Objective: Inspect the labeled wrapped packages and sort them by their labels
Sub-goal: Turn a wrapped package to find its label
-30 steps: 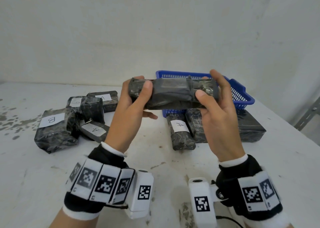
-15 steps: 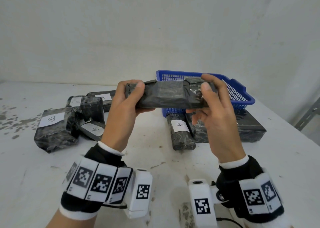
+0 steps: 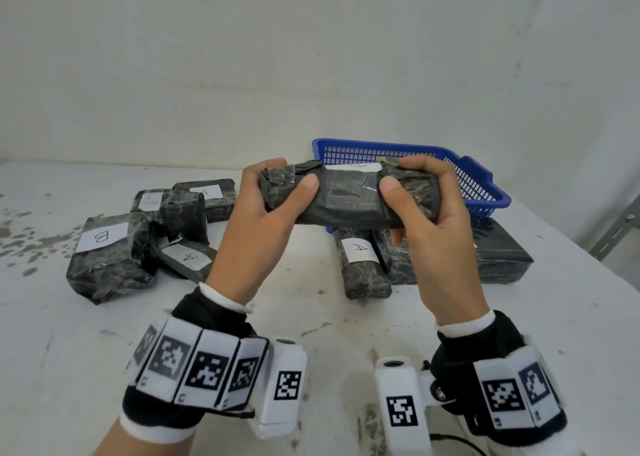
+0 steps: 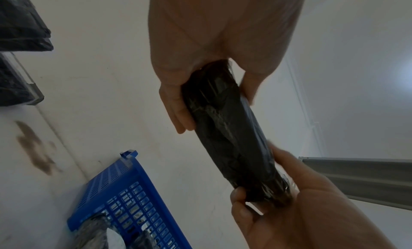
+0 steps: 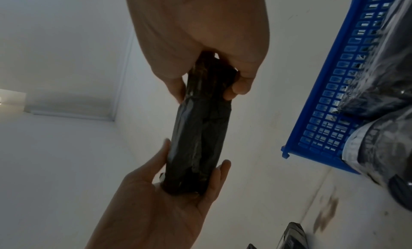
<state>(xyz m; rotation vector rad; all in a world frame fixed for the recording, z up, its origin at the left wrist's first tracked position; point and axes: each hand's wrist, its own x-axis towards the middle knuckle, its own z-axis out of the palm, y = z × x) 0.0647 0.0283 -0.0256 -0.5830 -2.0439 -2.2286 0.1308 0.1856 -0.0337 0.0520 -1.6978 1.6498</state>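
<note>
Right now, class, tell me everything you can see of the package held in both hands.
The held package is a long black bundle wrapped in crinkled glossy film, lying level above the table, in front of the blue basket. The left hand grips one end, the right hand the other. A white label edge shows on its top; the letter is unreadable.

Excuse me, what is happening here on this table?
A person holds one black wrapped package in the air with both hands, the left hand at one end, the right hand at the other. Its white label faces away. Other packages, labelled A and B, lie on the table near a blue basket.
</note>
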